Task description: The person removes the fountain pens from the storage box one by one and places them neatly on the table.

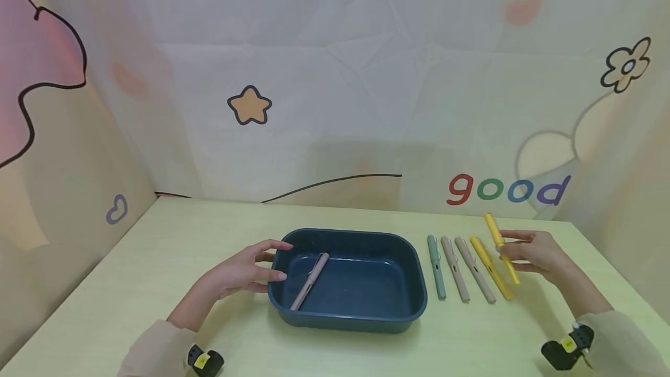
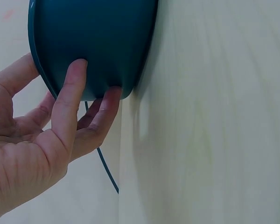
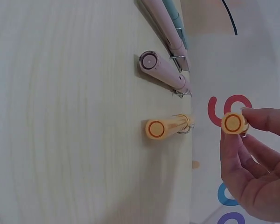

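My right hand pinches a yellow pen between thumb and fingers, raised and tilted above the table. In the right wrist view that pen appears end-on. My left hand holds the left end of a dark blue plastic basin, a finger over its rim. Fingertips press the outer wall in the left wrist view. A pinkish-grey pen lies slanted inside the basin. Beneath the right hand, another yellow pen rests on the table.
Left of that yellow pen lie two pinkish-grey pens, a nearer one and a second, then a green pen beside the basin. Behind the table hangs a printed cloth backdrop.
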Available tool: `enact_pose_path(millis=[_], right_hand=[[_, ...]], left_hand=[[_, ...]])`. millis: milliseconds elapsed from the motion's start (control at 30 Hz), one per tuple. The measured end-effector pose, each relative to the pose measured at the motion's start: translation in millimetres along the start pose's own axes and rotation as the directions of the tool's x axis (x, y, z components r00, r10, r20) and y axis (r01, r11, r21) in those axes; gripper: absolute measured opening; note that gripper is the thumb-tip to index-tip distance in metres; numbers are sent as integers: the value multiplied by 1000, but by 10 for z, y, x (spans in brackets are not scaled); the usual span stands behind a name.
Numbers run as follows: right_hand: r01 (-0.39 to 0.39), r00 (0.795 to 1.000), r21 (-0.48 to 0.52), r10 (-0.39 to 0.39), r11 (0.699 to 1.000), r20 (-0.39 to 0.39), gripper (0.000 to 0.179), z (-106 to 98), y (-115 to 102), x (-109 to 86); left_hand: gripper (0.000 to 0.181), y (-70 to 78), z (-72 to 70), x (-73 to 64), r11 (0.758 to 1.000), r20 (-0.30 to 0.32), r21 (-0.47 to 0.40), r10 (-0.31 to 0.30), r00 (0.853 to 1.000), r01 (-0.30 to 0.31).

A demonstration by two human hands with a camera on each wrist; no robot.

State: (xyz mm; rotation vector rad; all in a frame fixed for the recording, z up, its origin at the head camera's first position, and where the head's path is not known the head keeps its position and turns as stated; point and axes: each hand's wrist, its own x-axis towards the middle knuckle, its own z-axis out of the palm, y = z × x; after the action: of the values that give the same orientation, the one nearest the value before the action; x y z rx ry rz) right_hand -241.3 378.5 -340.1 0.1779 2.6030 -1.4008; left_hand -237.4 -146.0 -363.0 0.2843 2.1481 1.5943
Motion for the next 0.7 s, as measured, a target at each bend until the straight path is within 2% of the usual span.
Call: enact_pose_path(millis=[500, 700], right_hand=[[-87, 995, -46, 85, 995, -43, 61, -72, 100, 80], [-123, 992, -72, 120, 990, -41, 58, -80, 127, 97]], left_hand=[[62, 45, 28, -40, 1000, 2, 27, 2, 1000, -2], [62, 28, 11, -29, 1000, 11, 1, 8, 1000, -8]])
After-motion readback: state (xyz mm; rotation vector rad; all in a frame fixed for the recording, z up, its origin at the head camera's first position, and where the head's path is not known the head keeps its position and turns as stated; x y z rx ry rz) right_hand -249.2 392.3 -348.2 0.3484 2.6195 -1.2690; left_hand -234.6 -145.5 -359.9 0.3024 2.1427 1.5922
